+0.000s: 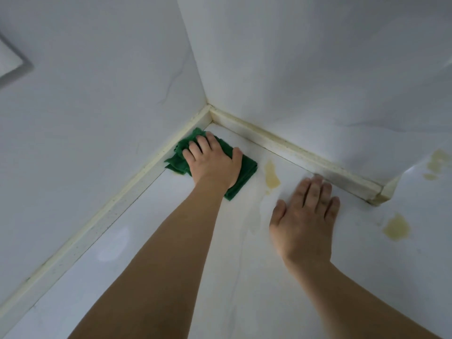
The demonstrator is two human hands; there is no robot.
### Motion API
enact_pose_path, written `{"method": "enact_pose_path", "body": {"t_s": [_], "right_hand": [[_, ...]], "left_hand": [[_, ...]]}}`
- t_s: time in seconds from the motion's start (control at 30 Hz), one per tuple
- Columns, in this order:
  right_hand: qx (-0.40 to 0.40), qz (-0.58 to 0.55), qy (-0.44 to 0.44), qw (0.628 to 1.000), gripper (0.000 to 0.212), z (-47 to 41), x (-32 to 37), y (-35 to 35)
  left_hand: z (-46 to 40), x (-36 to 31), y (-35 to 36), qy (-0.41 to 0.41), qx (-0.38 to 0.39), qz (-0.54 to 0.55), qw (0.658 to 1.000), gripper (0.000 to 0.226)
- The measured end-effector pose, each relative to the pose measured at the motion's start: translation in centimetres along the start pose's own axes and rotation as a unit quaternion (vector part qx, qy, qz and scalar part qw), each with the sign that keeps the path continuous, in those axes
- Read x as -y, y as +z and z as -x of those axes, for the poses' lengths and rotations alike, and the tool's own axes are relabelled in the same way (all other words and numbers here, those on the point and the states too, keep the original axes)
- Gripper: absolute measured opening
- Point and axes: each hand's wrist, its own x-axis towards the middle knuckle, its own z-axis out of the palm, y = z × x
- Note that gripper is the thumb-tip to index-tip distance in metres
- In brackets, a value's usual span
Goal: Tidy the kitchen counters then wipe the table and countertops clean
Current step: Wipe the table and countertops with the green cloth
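Two bare forearms are rising from the bottom edge of the frame across a white countertop [171, 277] that is filling the lower half of the picture. Lower right of centre, the right hand [304, 218] is lying palm down on the counter, fingers held together and straight, holding nothing; its outline is slightly blurred. Its fingertips are reaching almost to the cream edging strip [305, 155] running along the foot of the right-hand wall [318, 57]. Just left of those fingertips a yellowish stain [271, 176] is showing on the counter, between the two hands. More yellowish marks are sitting toward the right edge, one [396, 227] in the lower right and fainter ones [437, 160] above it.

Further up, near the centre of the frame, the left hand [211, 162] is pressing flat on a folded green cloth [247, 171], fingers spread a little and thumb out to the right. The cloth is lying directly under the palm, its edges sticking out to the left, above the fingertips and to the lower right of the wrist. Its left side is touching the edging strip below the left-hand wall [97, 81], and its top is close to the corner where both walls are meeting. A grey frame [17, 67] is showing at the upper left edge
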Motion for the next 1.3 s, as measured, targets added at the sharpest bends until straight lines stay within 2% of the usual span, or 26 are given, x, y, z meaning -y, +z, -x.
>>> {"method": "enact_pose_path", "body": {"t_s": [0.17, 0.8, 0.97, 1.17, 1.3], "right_hand": [[-0.013, -0.004, 0.003, 1.000, 0.071, -0.2, 0.0, 0.3], [0.032, 0.007, -0.005, 0.999, 0.075, -0.2, 0.0, 0.1], [0.006, -0.004, 0.007, 1.000, 0.073, -0.2, 0.1, 0.1], [0.005, 0.004, 0.002, 1.000, 0.073, -0.3, -0.1, 0.3], [0.001, -0.004, 0.004, 1.000, 0.072, -0.3, 0.0, 0.4]], "left_hand": [[-2.7, -3.5, -0.5, 0.003, 0.002, 0.000, 1.000, 0.092], [-1.7, -4.3, -0.3, 0.005, 0.009, 0.000, 1.000, 0.088], [-0.1, -5.4, -0.3, 0.019, 0.017, -0.002, 1.000, 0.088], [-1.1, -2.8, -0.3, 0.078, -0.010, 0.002, 0.997, 0.088], [-0.9, -2.1, 0.6, 0.036, -0.032, -0.005, 0.999, 0.086]]}}
